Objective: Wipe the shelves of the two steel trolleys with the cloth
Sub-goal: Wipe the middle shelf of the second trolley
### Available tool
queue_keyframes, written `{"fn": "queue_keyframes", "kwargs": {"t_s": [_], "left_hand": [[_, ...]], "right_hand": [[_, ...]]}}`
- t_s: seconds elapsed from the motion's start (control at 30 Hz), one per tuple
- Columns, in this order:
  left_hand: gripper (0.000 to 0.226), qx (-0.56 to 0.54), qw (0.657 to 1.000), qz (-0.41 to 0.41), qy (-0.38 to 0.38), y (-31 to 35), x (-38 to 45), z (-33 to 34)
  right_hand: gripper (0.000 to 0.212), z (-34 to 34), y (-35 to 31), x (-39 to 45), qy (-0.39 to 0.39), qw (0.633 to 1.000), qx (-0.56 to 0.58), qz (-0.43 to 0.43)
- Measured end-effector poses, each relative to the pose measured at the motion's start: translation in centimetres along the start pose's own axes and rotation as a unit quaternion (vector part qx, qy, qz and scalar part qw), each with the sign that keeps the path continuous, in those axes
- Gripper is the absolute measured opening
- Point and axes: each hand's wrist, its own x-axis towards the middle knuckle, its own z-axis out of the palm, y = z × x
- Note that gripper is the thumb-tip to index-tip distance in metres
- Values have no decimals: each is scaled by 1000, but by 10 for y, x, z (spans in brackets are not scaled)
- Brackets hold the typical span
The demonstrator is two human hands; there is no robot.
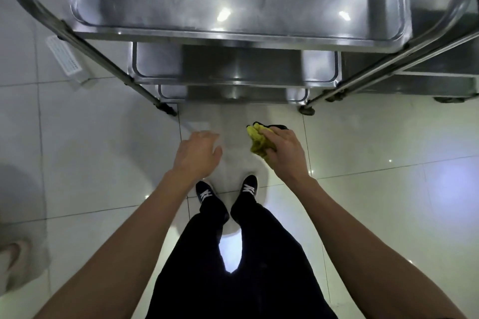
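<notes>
A steel trolley (233, 33) with three stacked shelves stands straight ahead of me; the rims of the middle shelf (233, 81) and bottom shelf (233, 98) show under the top one. A second steel trolley (440, 75) stands at the right, partly cut off. My right hand (285, 153) grips a bunched yellow-green cloth (259, 141) in the air, below and in front of the first trolley. My left hand (199, 153) hovers beside it with relaxed fingers and holds nothing. Neither hand touches a shelf.
Glossy white floor tiles (103, 150) spread around me, with my two dark shoes (228, 190) just below my hands. A white perforated object (64, 58) lies on the floor at the left of the trolley. Another person's foot (13, 254) shows at the far left edge.
</notes>
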Motion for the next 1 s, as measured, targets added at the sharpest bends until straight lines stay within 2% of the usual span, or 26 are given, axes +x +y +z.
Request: {"fn": "queue_keyframes", "kwargs": {"t_s": [0.17,0.3,0.47,0.63,0.77,0.87,1.0], "left_hand": [[48,9,1000,9,-13,-6,36,27],[43,37,998,46,14,-4,91,39],[43,58,996,60,24,-6,154,54],[36,113,991,56,50,-13,208,64],[47,93,990,64,89,-23,246,73],[47,95,987,77,101,-27,280,74],[43,91,981,99,138,-19,318,79]], "right_hand": [[61,40,42,17,17,999,25,14],[55,73,80,52,24,999,27,23],[58,103,109,100,40,997,52,31],[48,113,126,153,47,996,75,-19],[51,119,140,195,97,986,132,-31],[52,120,151,232,138,981,128,-36],[48,127,161,270,132,979,122,-92]]}}
